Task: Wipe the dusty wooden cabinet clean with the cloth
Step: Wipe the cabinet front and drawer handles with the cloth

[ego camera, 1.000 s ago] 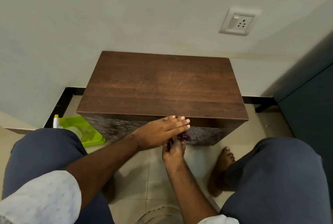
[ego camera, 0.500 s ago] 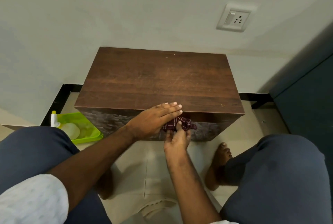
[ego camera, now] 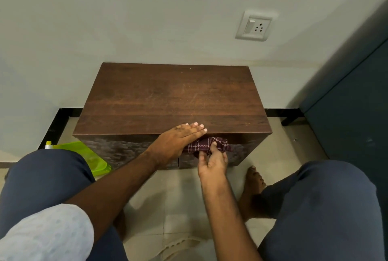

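Note:
A low dark-brown wooden cabinet (ego camera: 172, 97) stands against the wall, its top streaked with pale dust. A maroon checked cloth (ego camera: 206, 145) is bunched against the upper front face, just under the top's front edge. My right hand (ego camera: 212, 164) holds the cloth from below, fingers curled into it. My left hand (ego camera: 178, 141) lies flat with fingers together over the front edge of the top, touching the cloth's left side. Part of the cloth is hidden behind both hands.
A green plastic tray (ego camera: 92, 155) with a yellow-capped bottle (ego camera: 48, 144) sits on the floor left of the cabinet. A wall socket (ego camera: 255, 26) is above right. A dark blue panel (ego camera: 352, 113) rises at right. My knees and a bare foot (ego camera: 253, 179) flank the tiled floor.
The cloth has come up from below the cabinet edge and spread wider across the front face. Both hands have risen slightly toward the top edge.

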